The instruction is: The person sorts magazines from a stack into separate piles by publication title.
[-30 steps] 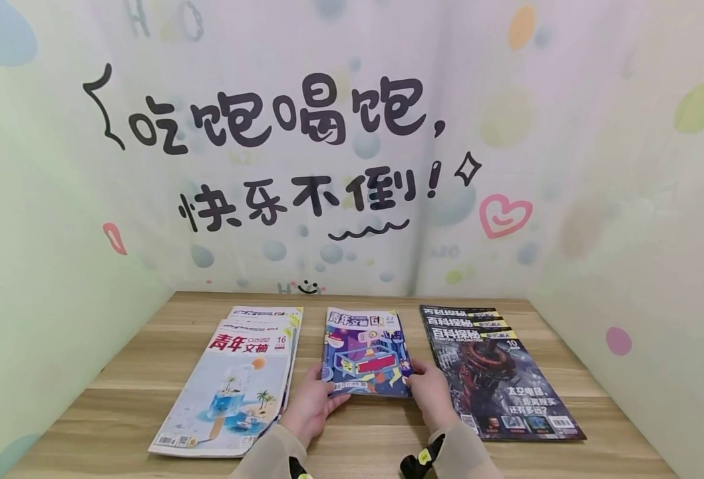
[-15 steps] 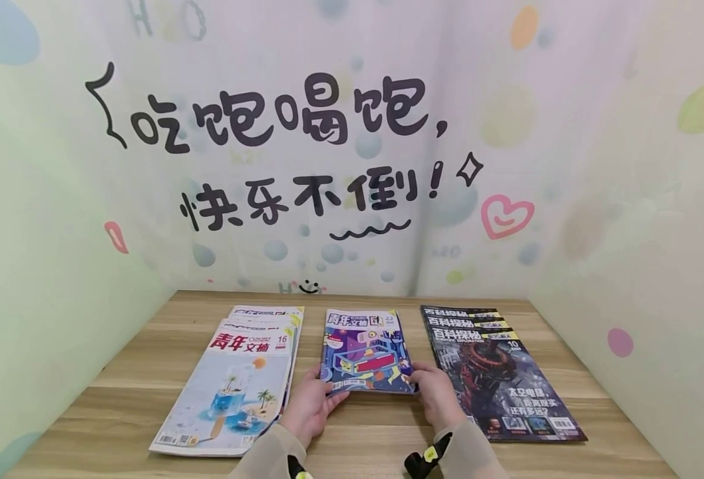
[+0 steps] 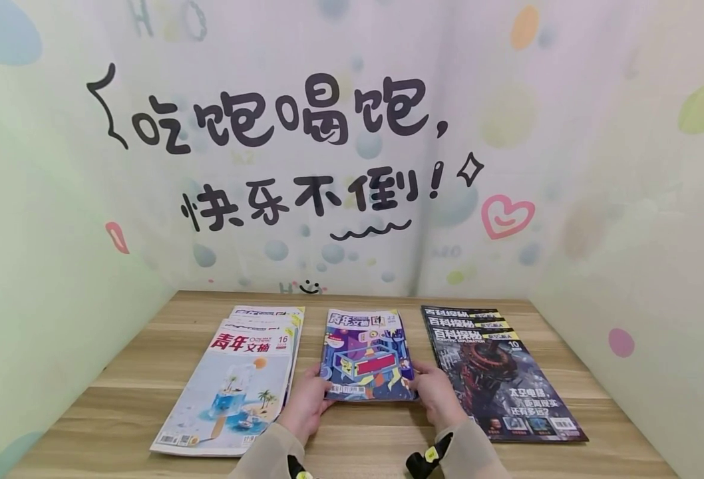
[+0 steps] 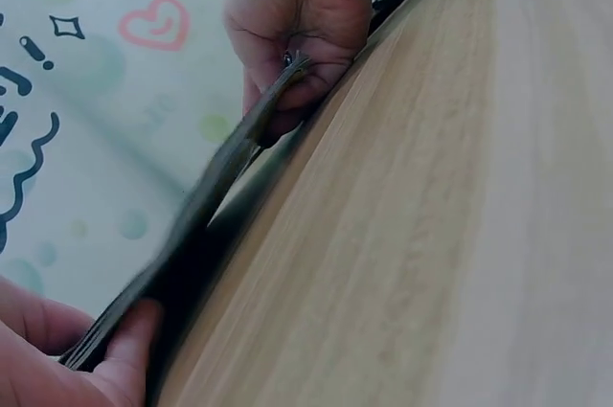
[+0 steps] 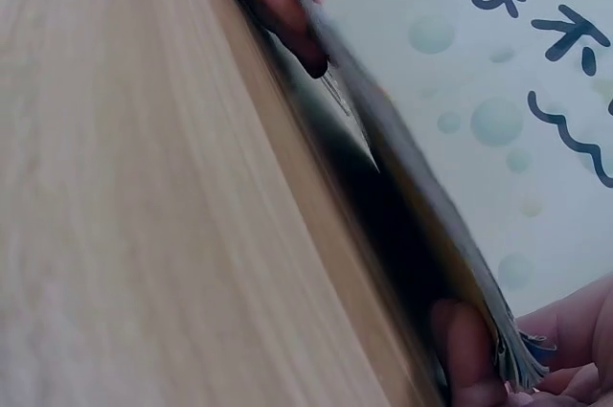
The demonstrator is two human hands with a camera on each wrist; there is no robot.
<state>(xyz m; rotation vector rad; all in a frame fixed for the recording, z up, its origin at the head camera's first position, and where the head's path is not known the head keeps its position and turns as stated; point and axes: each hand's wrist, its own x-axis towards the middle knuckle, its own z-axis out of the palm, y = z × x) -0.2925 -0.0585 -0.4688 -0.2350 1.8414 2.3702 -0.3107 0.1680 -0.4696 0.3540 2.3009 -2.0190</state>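
A purple magazine with a cartoon cover lies in the middle of the wooden table, between both hands. My left hand grips its near left corner, and my right hand grips the near right one. The left wrist view shows the thumb and fingers of the left hand on either side of the magazine's page edge. Across from it, the right hand pinches the other corner. A dark gap shows under the near edge in the right wrist view, so that edge is raised off the wood.
To the left, a fanned stack of white-covered magazines lies with a popsicle picture on top. Several dark magazines overlap in a stack on the right, close beside the right hand. A printed curtain wall stands behind the table.
Both hands keep their grip on the purple magazine. Its near edge shifts slightly up, then slightly back toward the person. Both side stacks stay put.
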